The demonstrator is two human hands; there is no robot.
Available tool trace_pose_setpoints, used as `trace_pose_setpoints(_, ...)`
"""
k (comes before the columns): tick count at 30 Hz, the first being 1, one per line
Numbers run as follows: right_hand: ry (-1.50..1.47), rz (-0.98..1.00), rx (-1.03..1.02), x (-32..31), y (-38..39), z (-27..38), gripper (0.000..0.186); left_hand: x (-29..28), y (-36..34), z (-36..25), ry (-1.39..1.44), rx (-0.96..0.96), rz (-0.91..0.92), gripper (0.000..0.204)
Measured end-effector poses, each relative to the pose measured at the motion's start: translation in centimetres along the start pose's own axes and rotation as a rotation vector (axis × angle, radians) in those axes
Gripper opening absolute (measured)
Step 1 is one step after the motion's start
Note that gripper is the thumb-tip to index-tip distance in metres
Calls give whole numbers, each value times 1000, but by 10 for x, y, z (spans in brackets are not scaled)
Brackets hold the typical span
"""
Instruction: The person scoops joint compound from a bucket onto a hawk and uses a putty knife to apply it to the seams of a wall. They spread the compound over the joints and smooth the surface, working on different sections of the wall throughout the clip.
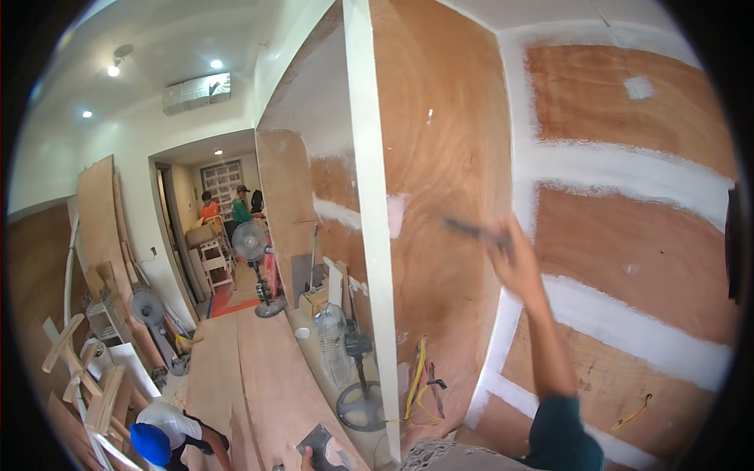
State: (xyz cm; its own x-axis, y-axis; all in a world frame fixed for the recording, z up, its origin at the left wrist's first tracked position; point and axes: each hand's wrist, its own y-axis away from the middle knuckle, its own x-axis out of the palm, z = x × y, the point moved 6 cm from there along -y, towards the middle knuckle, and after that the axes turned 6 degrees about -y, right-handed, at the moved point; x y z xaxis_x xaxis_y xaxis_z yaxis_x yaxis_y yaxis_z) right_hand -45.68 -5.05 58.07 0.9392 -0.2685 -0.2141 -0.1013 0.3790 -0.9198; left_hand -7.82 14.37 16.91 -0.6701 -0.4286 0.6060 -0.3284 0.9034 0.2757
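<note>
My right hand (509, 255) is raised at the plywood wall panel (448, 118), closed around a dark putty knife (470, 228) that is blurred by motion. I cannot tell whether its blade touches the wood. To the left of the blade, a pale pink patch of filler (396, 216) marks the panel beside its white edge. Low in the view, my left hand (307, 459) grips a dark flat plate (316, 439) with pinkish putty (338, 455) on it. Only the fingers of that hand show.
A person in a blue cap (151, 444) bends at lower left beside long plywood sheets (216, 353). Pedestal fans (334, 345) stand near the white partition edge (377, 259). Yellow wires (420, 377) stick out low on the panel. Two people (240, 206) are in the far room.
</note>
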Motion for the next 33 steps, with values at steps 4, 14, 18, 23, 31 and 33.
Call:
trace_pose_setpoints(4, -490, -261, 838, -42, 249, -103, 39, 30, 1, 12, 30, -53, 74, 46)
trace_pose_setpoints(14, -768, -577, 1410, -66, 527, -75, 51, 108, -25, 57, -94, -163, 267, 44)
trace_pose_setpoints(18, -974, -695, 1278, -62, 475, -76, 51, 169, -6, 68, -82, -260, 347, 43)
trace_pose_setpoints(23, -1052, -732, 1222, -75, 456, -91, 50, 204, 15, 85, -95, -337, 393, 45)
trace_pose_setpoints(31, -783, -625, 1464, -145, 507, -92, 51, 156, 67, 126, 9, -279, 169, 41)
trace_pose_setpoints(33, -528, -401, 1513, -155, 528, -91, 42, 152, 80, 149, -48, -307, 32, 43)
